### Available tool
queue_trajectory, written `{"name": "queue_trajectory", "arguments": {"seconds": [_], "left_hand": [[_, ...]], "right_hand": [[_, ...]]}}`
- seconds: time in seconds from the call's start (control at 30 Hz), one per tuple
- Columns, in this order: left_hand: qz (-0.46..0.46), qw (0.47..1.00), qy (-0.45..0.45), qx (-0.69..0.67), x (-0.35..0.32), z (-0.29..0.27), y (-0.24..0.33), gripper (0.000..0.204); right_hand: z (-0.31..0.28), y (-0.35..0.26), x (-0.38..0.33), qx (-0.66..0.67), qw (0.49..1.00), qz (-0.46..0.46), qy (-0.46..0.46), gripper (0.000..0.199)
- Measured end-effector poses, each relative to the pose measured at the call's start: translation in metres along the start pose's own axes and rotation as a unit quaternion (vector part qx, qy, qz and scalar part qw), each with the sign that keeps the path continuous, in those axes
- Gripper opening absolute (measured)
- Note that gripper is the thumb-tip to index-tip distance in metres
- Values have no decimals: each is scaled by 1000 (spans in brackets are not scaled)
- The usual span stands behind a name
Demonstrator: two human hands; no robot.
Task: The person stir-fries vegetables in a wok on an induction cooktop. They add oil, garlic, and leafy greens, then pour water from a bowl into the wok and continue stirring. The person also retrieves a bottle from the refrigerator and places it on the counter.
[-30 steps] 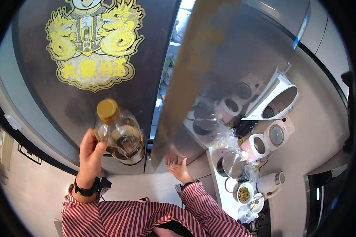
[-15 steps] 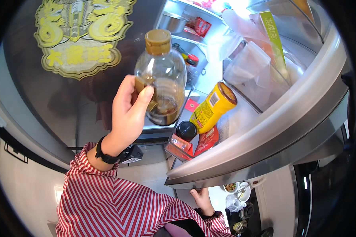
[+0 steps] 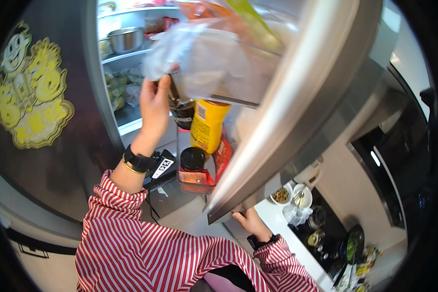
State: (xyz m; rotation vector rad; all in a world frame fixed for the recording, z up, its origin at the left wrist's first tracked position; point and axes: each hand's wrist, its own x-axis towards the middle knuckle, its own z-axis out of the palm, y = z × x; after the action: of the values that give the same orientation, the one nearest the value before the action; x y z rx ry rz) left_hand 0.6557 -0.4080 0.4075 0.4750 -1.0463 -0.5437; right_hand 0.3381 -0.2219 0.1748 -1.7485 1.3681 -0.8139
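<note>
My left hand reaches into the open fridge, its thumb against a clear bottle with dark liquid. The bottle leans slightly, its lower part in the door bin; its top and some of my fingertips are hidden by a whitish plastic bag. Right beside it stands a yellow bottle. Nearer me in that bin are a black-lidded jar and red packets. My right hand is closed on the lower edge of the fridge door.
Inside the fridge, a metal pot rests on a shelf above bagged greens. The other fridge door bears a gold decoration. At the lower right, a white counter holds bowls, and a dark pan with greens sits on the stove.
My left hand has carried the bottle from in front of the fridge down into the door bin beside the yellow bottle. The view has turned right. My right hand stays on the door.
</note>
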Motion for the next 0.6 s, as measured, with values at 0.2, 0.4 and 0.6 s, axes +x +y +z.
{"name": "queue_trajectory", "arguments": {"seconds": [0.2,0.4,0.6], "left_hand": [[40,983,-48,171,9,-3,-14,17],[-190,964,-148,109,3,-10,-15,21],[-186,936,-273,122,-2,-28,-21,21]], "right_hand": [[12,-17,2,-81,995,-58,-13,72],[23,-34,4,-79,996,-46,16,74],[25,-30,8,-123,987,-96,41,73]]}}
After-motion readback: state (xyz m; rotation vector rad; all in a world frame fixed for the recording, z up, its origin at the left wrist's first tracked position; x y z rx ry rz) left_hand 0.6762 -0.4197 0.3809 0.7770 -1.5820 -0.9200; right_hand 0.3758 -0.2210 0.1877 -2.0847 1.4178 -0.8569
